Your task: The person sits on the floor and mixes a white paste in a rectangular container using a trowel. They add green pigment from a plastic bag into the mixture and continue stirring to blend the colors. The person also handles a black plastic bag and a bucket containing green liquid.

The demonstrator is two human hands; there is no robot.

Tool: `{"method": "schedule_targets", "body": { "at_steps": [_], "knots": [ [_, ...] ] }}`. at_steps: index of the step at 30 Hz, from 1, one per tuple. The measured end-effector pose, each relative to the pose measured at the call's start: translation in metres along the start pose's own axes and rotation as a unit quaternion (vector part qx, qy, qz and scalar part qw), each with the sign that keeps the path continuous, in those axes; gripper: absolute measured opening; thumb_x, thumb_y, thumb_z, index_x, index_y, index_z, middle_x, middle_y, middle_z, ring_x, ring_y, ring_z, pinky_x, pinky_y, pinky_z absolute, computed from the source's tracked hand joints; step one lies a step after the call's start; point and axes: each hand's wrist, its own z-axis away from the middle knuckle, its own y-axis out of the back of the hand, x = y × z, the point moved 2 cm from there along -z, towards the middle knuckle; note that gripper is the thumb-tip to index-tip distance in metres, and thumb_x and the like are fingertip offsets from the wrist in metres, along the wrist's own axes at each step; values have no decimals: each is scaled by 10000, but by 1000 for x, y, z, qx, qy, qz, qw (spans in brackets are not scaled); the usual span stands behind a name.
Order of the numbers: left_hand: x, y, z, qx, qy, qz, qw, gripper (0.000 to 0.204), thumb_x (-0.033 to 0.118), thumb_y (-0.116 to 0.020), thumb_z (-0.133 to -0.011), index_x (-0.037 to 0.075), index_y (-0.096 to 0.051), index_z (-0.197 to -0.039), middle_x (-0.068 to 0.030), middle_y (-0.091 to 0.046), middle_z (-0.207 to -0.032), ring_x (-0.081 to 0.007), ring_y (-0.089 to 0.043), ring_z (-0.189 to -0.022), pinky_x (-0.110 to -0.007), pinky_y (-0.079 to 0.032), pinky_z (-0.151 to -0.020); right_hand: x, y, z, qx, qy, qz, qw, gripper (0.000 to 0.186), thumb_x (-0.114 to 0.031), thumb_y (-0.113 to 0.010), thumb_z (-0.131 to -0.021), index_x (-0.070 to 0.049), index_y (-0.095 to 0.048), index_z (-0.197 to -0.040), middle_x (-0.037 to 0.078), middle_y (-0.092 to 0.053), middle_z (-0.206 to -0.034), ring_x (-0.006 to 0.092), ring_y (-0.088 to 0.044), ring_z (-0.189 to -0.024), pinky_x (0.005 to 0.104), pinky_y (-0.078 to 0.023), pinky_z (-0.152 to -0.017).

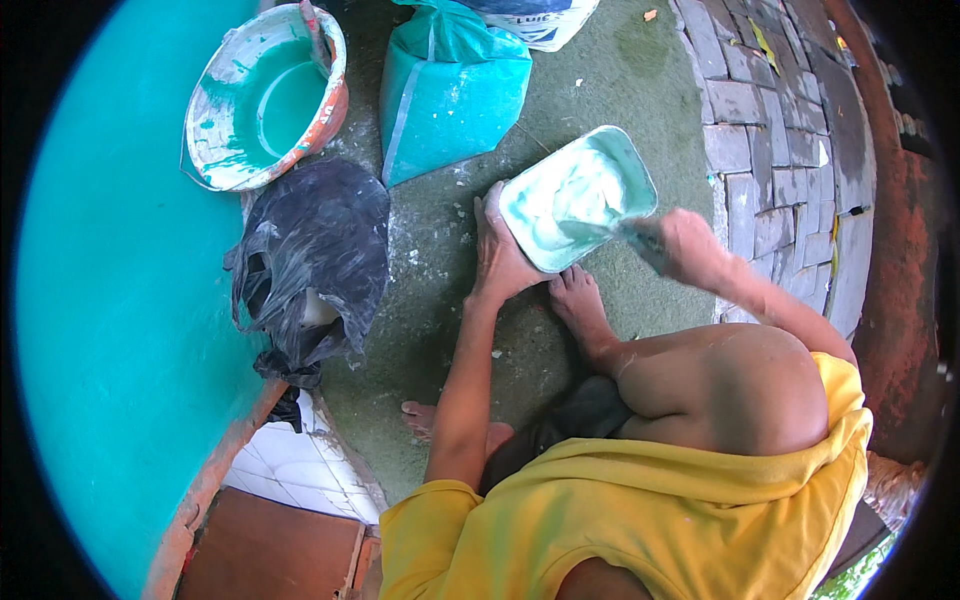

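Note:
A rectangular plastic tub (590, 175) of pale, creamy mint-white paste sits tilted in my left hand (497, 250), which grips its left side and lower corner above the concrete floor. My right hand (690, 245), slightly blurred, is closed on a tool (640, 238), apparently a flat scraper, whose end reaches into the paste at the tub's lower right. The tool's handle is mostly hidden by my fingers. My bare foot rests on the floor just below the tub.
A paint-streaked bucket (225, 130) with teal paint, a teal sack (450, 100), a printed white sack (545, 25) and a crumpled black plastic bag (300, 240) lie along the painted teal wall (110, 280). Grey paving (740, 110) runs along the right; a tiled ledge (285, 465) is lower left.

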Motion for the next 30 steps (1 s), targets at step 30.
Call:
{"method": "schedule_targets", "body": {
  "at_steps": [30],
  "knots": [
    [4, 14, 6, -22, 69, -2, 997, 1381, 458, -917, -460, 11, -53, -1440, -261, -380, -1384, -455, -398, -1282, -623, -136, -1142, -14, -17, -4, 74, -16, -157, 985, 249, -131, -643, -844, -50, -704, -1071, 216, -672, -799, 369, -666, -733, 431, -527, -695]
  ]
}}
